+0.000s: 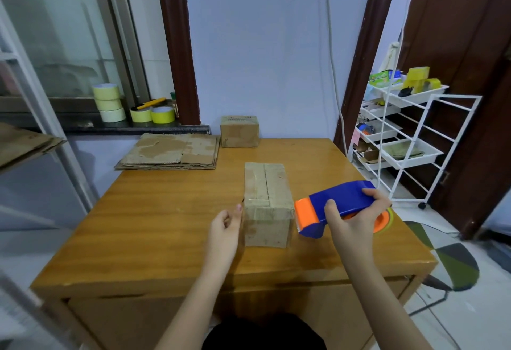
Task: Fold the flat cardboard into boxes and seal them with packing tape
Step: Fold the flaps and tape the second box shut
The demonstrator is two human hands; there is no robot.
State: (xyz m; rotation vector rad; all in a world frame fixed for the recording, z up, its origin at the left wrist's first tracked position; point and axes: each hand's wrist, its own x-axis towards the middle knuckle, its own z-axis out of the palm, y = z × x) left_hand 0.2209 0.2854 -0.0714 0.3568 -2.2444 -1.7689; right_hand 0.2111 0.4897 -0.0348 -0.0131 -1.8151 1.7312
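From the head camera, a folded cardboard box (268,206) stands near the middle of the wooden bench (171,217), flaps closed on top with a seam running along its length. The left hand (225,225) is just beside the box's left wall, fingers loosely curled with thumb and forefinger close together; whether the fingertips touch the cardboard cannot be told, and it holds nothing visible. To the right of the box, just beside its near right corner, the right hand (352,215) grips a blue and orange tape dispenser (336,208), fingers wrapped over the top and thumb on the near side, with the orange front end pointing toward the box.

Beyond the box, at the far edge of the bench, stands one smaller sealed box (239,131). To the left of that, a stack of flat cardboard (171,152) lies on the far left corner. Farther left of the box, on the window ledge, five tape rolls (109,102) are visible: three stacked, two side by side. To the right of the box stands one white wire trolley (409,139) with trays.
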